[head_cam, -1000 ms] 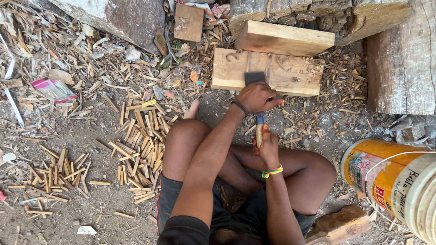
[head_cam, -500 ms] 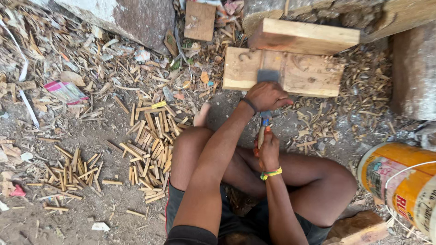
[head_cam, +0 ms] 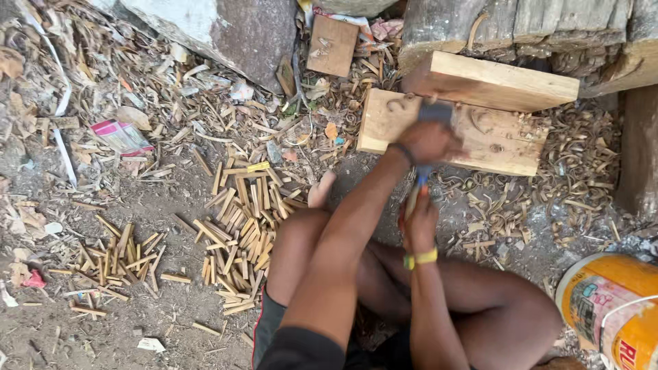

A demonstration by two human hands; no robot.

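Head view: left hand (head_cam: 428,140) closed on blurred blade (head_cam: 434,111), now higher over wooden block (head_cam: 507,147) at 12 o'clock. Right hand (head_cam: 419,223) grips stick (head_cam: 415,195) upright at block's near edge. Looks mid-chop.

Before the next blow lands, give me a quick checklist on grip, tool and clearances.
1. Left hand gripped on the striking tool's dark head: ok, though blurred by motion.
2. Right hand wrapped on the upright blue-and-orange handled tool: ok.
3. Tool tip seated on the wooden block: cannot tell, the hands hide it.
4. Right-hand fingers clear of the strike zone: not ok, they sit directly below the left hand.
5. Bare foot clear of the block: ok, beside it and apart.
6. Orange bucket clear of the work: ok, off to one side.
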